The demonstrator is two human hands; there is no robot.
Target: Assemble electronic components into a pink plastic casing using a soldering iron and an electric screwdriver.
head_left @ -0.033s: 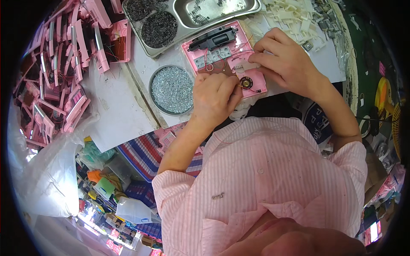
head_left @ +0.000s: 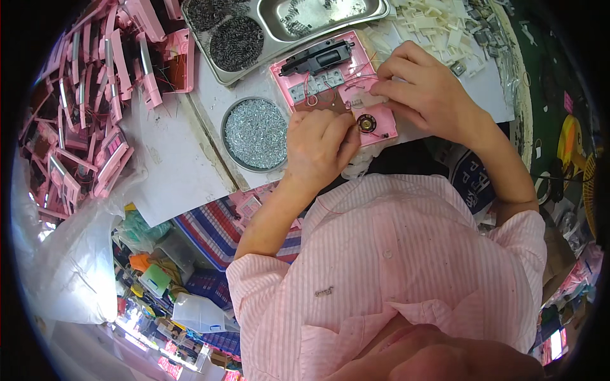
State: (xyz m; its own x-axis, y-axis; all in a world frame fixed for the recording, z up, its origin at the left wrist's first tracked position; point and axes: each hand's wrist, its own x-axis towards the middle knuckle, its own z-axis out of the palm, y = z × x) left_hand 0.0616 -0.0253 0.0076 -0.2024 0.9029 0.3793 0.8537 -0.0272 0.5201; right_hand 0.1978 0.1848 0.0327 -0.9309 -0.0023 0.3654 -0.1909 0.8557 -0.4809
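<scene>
A pink plastic housing (head_left: 383, 130) lies tilted on the bench, its inside facing up. It holds a black mechanism (head_left: 318, 58), a grey metal plate (head_left: 316, 87), thin red wires, a small round speaker (head_left: 366, 123) and a small spring (head_left: 354, 103). My left hand (head_left: 319, 143) is closed over the housing's near left corner, bent fingers beside the speaker; its fingertips are partly hidden. My right hand (head_left: 427, 95) reaches in from the right, thumb and fingers pinched on a small whitish plastic piece (head_left: 365, 97) next to the spring.
Left of the housing stands a round dish of small metal pins (head_left: 256, 134). Behind is a metal tray (head_left: 257, 65) with dark springs. White plastic parts (head_left: 438, 28) are heaped at the back right. Many pink housings (head_left: 114, 82) are piled at the left, by a clear plastic bag (head_left: 79, 267).
The whitish piece and the fingertips of my right hand have shifted very slightly over the housing. My left hand stays in nearly the same place.
</scene>
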